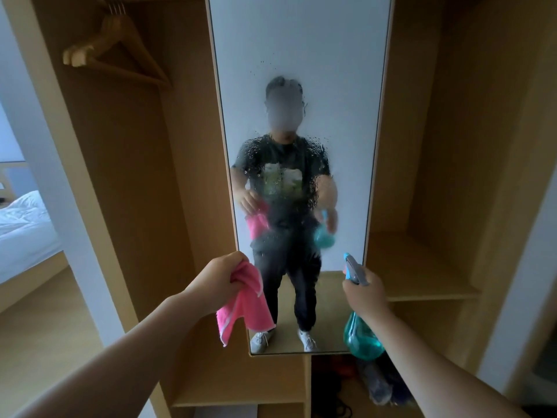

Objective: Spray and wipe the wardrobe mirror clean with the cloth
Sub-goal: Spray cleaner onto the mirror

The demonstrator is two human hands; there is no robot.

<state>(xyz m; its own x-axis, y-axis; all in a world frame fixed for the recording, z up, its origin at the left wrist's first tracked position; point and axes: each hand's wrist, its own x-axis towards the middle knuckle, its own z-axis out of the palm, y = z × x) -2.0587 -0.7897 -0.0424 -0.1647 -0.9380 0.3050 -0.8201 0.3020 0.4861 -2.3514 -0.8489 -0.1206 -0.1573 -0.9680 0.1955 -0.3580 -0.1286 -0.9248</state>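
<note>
The tall wardrobe mirror (301, 49) stands straight ahead, its middle covered in spray droplets. It reflects a person holding the same cloth and bottle. My left hand (218, 279) grips a pink cloth (245, 309), which hangs down just in front of the mirror's lower left edge. My right hand (366, 292) holds a teal spray bottle (361, 336) by its neck. The bottle's blue and grey nozzle points up at the glass near the lower right corner.
Wooden hangers (116, 52) hang in the open wardrobe bay on the left. An open shelf (422, 279) sits to the right of the mirror. Dark items (376, 384) lie in the compartment below. A bed (24, 224) shows at far left.
</note>
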